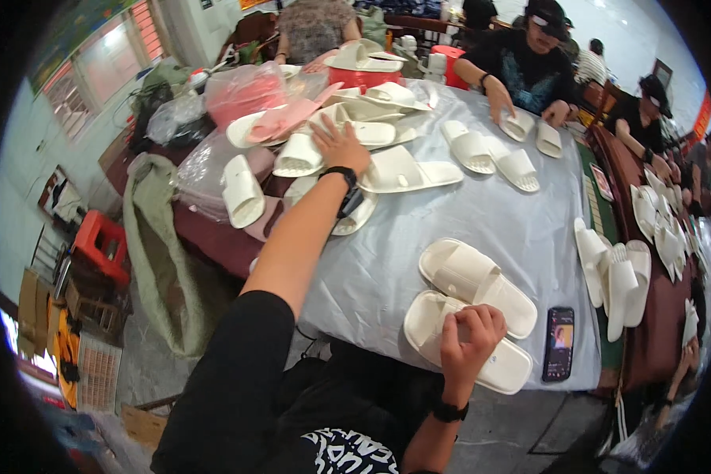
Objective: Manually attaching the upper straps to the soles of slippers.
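My left arm stretches over a heap of slippers, and my left hand [341, 148] lies with fingers spread on the white slippers there. Just right of it is a white slipper [395, 171] with a wide strap. Close to me, two white slippers lie side by side with soles down, the far slipper [458, 270] and the near slipper [507, 366]. My right hand [472, 338] rests on the near one beside its strap, fingers curled in. Whatever those fingers hold, if anything, is hidden.
A phone [559, 344] lies at the table's right edge. Pink slippers [286, 123] and plastic bags [241, 91] crowd the far left. Across the table a co-worker's hands [501, 101] touch white slippers. More slippers [620, 276] stand at right. A red stool [101, 246] is left.
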{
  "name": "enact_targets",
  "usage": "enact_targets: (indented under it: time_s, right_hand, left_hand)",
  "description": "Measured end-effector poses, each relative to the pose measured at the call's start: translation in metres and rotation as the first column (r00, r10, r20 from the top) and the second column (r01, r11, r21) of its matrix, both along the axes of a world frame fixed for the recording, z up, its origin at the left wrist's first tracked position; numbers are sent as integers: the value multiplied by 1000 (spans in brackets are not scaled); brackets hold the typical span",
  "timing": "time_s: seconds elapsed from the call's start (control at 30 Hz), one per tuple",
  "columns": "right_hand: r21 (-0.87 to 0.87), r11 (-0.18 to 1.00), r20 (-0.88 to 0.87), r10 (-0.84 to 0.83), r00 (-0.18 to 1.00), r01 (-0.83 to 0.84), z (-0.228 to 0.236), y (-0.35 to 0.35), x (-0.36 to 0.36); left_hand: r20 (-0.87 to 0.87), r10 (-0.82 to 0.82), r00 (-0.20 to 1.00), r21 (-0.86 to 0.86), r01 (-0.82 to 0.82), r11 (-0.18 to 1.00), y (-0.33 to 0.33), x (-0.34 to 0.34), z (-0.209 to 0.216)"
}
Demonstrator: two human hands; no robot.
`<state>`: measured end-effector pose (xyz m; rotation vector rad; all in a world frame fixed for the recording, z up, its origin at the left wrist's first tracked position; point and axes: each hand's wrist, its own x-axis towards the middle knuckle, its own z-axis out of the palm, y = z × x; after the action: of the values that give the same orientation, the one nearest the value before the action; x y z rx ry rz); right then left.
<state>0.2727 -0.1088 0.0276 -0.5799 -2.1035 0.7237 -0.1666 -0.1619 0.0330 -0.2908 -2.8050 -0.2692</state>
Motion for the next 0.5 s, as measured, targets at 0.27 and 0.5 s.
enact_targets:
  time_s: [0.27, 0.5]
  right_hand:
    - [-5, 1000, 3, 11, 1000, -11, 2, -2, -4]
    - [-5, 1000, -2, 21, 1000, -21, 1, -1, -2]
  left_hand:
    - [177, -45, 983, 90, 29, 995, -11, -2, 23]
    - [-16, -294, 956, 254, 288, 923, -68, -12, 32]
